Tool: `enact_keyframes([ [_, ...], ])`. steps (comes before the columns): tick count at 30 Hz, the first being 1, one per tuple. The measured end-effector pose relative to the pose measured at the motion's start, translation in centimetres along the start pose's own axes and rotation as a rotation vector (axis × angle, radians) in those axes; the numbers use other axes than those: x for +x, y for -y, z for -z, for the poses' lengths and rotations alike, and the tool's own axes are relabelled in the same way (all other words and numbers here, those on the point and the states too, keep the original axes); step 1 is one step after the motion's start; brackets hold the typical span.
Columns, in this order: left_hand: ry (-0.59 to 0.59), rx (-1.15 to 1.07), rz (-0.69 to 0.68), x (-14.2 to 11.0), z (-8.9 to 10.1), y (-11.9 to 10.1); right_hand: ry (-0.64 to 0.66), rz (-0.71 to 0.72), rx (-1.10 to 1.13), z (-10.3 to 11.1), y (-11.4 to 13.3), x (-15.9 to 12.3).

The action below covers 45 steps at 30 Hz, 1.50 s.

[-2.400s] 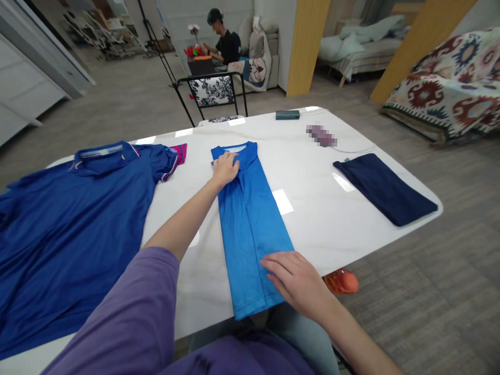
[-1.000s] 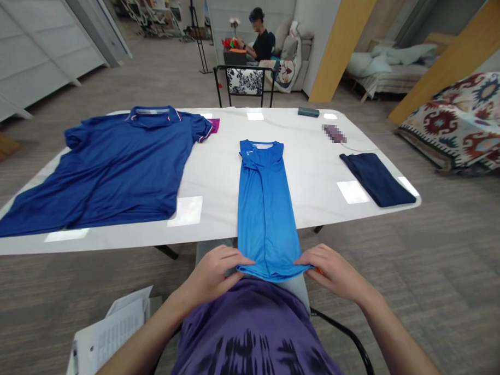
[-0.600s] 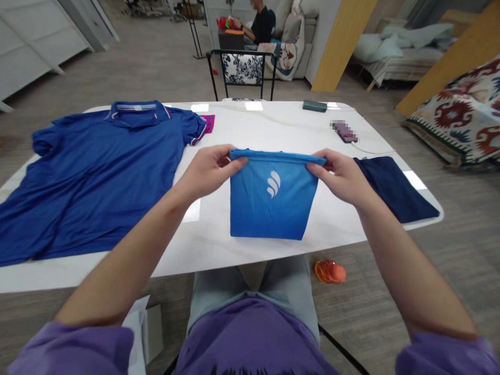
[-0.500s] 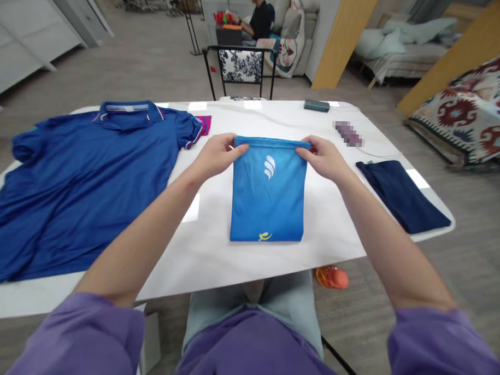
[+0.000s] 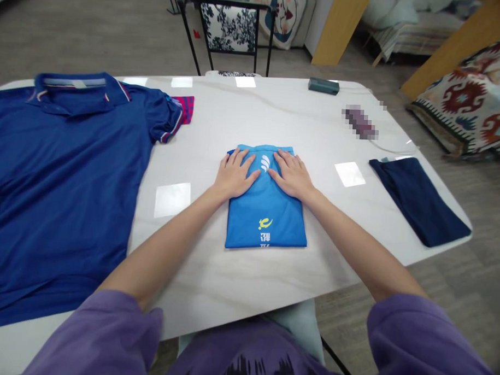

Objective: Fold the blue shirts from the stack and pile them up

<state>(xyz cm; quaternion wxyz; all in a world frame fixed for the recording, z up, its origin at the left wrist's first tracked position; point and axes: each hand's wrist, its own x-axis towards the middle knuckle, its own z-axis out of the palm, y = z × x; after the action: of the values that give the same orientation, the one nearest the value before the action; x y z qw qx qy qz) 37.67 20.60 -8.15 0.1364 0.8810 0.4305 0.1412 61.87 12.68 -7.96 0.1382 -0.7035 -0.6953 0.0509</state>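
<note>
A bright blue garment (image 5: 249, 215), folded into a neat rectangle with white and yellow prints, lies on the white table in front of me. My left hand (image 5: 236, 175) rests flat on its upper left part, fingers spread. On the upper right part my right hand (image 5: 291, 177) lies flat too, its fingers also apart. Both palms press on the cloth and neither grips it. A bit of darker blue fabric peeks out by my left fingertips. To the left, a dark blue polo shirt (image 5: 69, 186) is spread out, collar toward the far edge.
A folded navy cloth (image 5: 422, 199) lies at the table's right edge. Farther back are a dark green case (image 5: 323, 85) and a pixelated object (image 5: 360, 123) with a cable. A pink and blue patterned cloth (image 5: 186, 108) shows by the polo's sleeve. A chair (image 5: 229, 28) stands beyond the white table (image 5: 197, 295).
Both hands have let go of the garment's top edge and now lie flat on it. That edge has come down onto the table, and more print shows near the front. My view has tilted downward.
</note>
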Motion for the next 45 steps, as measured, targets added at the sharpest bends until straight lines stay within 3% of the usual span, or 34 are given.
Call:
enact_keyframes([
  [3,-0.132,-0.013,0.245,1.1,1.4,1.2,-0.169,-0.278,-0.009,1.1,-1.5,0.5],
  [6,-0.142,-0.024,0.463,2.3,2.8,2.1,-0.154,-0.486,0.036,2.4,-2.6,1.1],
  [9,-0.050,-0.155,0.473,2.7,4.0,1.2,-0.055,-0.437,0.185,3.5,-2.2,1.3],
  [12,-0.049,-0.284,0.375,1.4,5.2,-1.8,-0.033,-0.345,0.324,4.8,-0.9,0.3],
  [15,-0.223,-0.406,0.211,-1.8,7.1,-6.4,-0.120,-0.296,0.427,7.1,-0.5,-3.0],
  [18,-0.339,-0.589,0.048,-5.8,9.8,-12.1,-0.332,-0.177,0.681,10.6,-1.9,-8.8],
  [22,-0.246,-0.891,-0.062,-10.0,13.1,-21.4,-0.575,-0.040,0.941,17.0,-5.9,-18.9],
  [26,-0.184,-1.062,-0.199,-11.1,13.4,-32.0,-0.748,-0.048,0.894,25.2,-11.7,-28.6],
  [28,-0.166,-1.064,-0.261,-9.9,12.1,-37.0,-0.790,-0.104,0.771,29.5,-15.5,-31.7],
  [30,-0.155,-1.004,-0.298,-7.4,9.5,-41.6,-0.770,-0.181,0.616,33.1,-20.1,-33.2],
  [32,-0.134,-0.924,-0.305,-3.6,5.8,-45.2,-0.700,-0.241,0.489,35.5,-25.4,-32.9],
  [34,-0.092,-0.885,-0.284,1.1,1.0,-47.9,-0.608,-0.273,0.408,35.9,-31.1,-31.0],
  [36,-0.019,-0.900,-0.232,6.1,-4.1,-49.2,-0.521,-0.313,0.325,34.5,-36.4,-28.0],
  [38,0.062,-0.882,-0.160,10.5,-8.8,-49.4,-0.439,-0.398,0.215,31.6,-40.8,-24.7],
  [40,0.087,-0.724,-0.106,13.3,-12.3,-48.6,-0.348,-0.492,0.110,28.1,-43.7,-22.0],
  [43,-0.061,-0.386,-0.152,14.0,-15.2,-47.4,-0.256,-0.531,0.039,23.4,-45.8,-20.2],
  [45,-0.116,-0.280,-0.314,12.9,-16.3,-47.4,-0.242,-0.458,0.028,21.3,-46.1,-20.2],
])
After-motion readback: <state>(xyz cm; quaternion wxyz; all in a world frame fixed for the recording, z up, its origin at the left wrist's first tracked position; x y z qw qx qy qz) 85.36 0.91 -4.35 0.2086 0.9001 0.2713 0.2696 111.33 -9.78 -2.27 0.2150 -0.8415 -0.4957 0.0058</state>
